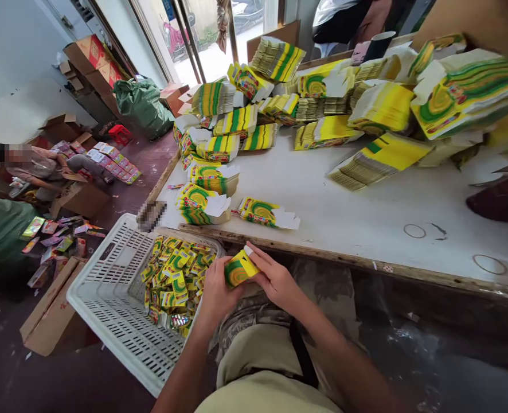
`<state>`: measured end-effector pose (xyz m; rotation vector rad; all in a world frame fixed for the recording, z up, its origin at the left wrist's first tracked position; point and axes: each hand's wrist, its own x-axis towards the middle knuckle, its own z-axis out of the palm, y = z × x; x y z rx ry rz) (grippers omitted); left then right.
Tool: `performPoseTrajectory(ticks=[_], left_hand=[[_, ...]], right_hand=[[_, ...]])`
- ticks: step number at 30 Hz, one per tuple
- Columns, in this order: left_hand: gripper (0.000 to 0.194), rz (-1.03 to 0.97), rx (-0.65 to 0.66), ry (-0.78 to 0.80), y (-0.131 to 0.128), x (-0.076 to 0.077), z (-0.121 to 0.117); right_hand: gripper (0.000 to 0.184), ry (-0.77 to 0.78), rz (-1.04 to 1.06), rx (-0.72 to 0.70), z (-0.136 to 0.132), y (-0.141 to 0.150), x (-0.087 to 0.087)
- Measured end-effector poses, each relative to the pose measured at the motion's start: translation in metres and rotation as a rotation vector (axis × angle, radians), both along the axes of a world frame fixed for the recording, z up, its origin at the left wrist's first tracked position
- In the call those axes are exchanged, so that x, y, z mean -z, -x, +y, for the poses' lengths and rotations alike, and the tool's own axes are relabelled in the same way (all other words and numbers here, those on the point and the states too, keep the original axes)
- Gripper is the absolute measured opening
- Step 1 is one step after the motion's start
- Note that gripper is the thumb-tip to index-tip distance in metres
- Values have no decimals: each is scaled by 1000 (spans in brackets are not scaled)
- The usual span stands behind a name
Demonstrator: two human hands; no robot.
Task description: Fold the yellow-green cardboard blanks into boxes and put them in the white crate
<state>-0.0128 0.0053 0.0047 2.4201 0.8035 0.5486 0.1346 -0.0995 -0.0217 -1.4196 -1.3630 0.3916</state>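
A small yellow and green carton (238, 269) is between my two hands, above my lap. My left hand (218, 288) is closed around its left side. At its upper right end, the fingers of my right hand (275, 279) grip near the flap; one fingertip has a white covering. Left of my hands stands a white plastic basket (108, 307), holding many yellow and green packs (179, 264). On the table edge ahead lie a flat stack of cartons (262, 212) and a taller stack (202, 201), with white flaps showing.
Many stacks of flat yellow cartons (323, 129) cover the far side of the white table (288, 183). Rubber bands (414, 230) lie at right. On the floor at left are cardboard boxes (50, 310), a green sack (142, 106) and a seated person (43, 166).
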Motion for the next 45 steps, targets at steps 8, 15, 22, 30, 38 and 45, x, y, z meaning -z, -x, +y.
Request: performPoseTrajectory(ticks=[8,15,22,30,38,45], left_hand=[[51,57,41,106,10,-14,1],[52,31,89,29,7,-9,-3],[59,27,-112,-87,29,-1,25],[65,18,-306,-92,60,4,56],[81,-292,38,633,3,16,-2],[72,-839,-268,717,-34,-14,-11]], right_hand=[[26,187,-145,-150,-8,-17,-8],[25,205,-9,-198,-8,-24,-19],[75,100,64,69,19,-23,-2],[41,266,-96,544,66,-105,7],[59,153,-17,453,31,-60,-16],[67,14,705,-211,2,45,-32]])
